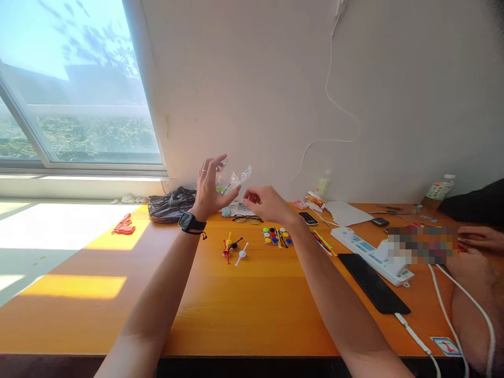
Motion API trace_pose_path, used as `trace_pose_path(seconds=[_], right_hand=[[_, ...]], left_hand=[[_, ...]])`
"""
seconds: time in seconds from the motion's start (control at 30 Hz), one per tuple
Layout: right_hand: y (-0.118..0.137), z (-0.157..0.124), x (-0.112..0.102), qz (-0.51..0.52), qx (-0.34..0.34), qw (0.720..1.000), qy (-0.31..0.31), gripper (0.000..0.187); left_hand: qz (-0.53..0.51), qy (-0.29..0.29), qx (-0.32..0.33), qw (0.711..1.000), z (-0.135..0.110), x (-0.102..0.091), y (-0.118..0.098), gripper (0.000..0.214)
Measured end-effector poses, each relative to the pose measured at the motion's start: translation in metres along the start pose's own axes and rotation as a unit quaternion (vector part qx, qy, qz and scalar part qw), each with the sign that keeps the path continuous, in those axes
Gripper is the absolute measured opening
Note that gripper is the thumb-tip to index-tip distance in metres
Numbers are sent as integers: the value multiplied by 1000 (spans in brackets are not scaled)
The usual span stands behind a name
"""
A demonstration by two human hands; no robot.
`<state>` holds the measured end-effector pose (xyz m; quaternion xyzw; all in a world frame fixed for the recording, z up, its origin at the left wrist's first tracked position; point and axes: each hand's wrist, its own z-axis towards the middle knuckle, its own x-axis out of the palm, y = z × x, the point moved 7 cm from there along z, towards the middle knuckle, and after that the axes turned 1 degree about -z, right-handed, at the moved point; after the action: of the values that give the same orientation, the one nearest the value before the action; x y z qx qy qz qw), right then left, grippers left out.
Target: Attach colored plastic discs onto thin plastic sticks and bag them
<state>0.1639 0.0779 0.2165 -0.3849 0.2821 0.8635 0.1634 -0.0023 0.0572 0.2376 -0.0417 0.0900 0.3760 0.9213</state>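
My left hand (212, 186) is raised above the back of the table, its thumb and fingers curved around a crinkled clear plastic bag (234, 178). Something green shows low in the bag. Just to the right, my right hand (268, 203) has its fingers curled in a pinch, and whatever may be between them is hidden. Below the hands, several small spinner pieces lie on the table: a white one (242, 254), a black one (235, 245), plus red and yellow ones. Coloured discs and sticks (277, 238) sit grouped beneath my right wrist.
A black plastic bag (171, 205), glasses (247, 219) and a red toy gun (124, 226) are around my left arm. To the right lie a power strip (366, 252), a black phone (374, 283) and cables. Another person's hands (476, 252) work at the far right.
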Motion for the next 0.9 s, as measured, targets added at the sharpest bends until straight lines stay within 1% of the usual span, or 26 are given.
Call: trace_pose_path(seconds=[0.03, 0.07, 0.1, 0.13, 0.17, 0.2, 0.27, 0.37, 0.47, 0.63, 0.8, 0.9], right_hand=[[-3, 0, 24, 3, 4, 996, 84, 15], [-3, -1, 48, 0, 3, 987, 161, 13], [-4, -5, 69, -5, 13, 975, 224, 11], [-5, -8, 88, -13, 30, 962, 272, 10], [-6, -11, 104, -25, 49, 951, 303, 9], [-7, -14, 116, -40, 70, 945, 318, 8], [-10, -17, 131, -70, 124, 941, 308, 7], [-11, -24, 140, -92, 173, 939, 284, 8], [-9, -30, 143, -95, 192, 936, 280, 11], [-10, -34, 145, -95, 222, 931, 274, 20], [-12, -33, 146, -85, 237, 935, 249, 13], [-18, -26, 140, -71, 237, 943, 222, 18]], left_hand=[[0, -3, -1, 1000, 0, -1, 2, 77], [0, -3, 0, 1000, -1, -1, 3, 77], [-1, -2, 1, 1000, -1, -1, 4, 77], [-1, 0, 1, 1000, -1, -1, 4, 76], [-2, 2, 2, 1000, -1, -1, 3, 76], [-4, 4, 3, 1000, -1, 0, 2, 75], [-10, 14, 1, 1000, -1, 2, 0, 72], [-15, 32, -3, 999, -1, 5, -2, 70], [-16, 45, -5, 999, -1, 7, -3, 71], [-23, 59, -1, 998, -1, 11, -6, 69], [-32, 75, 0, 997, -2, 16, -11, 71], [-34, 82, -3, 996, -2, 18, -12, 71]])
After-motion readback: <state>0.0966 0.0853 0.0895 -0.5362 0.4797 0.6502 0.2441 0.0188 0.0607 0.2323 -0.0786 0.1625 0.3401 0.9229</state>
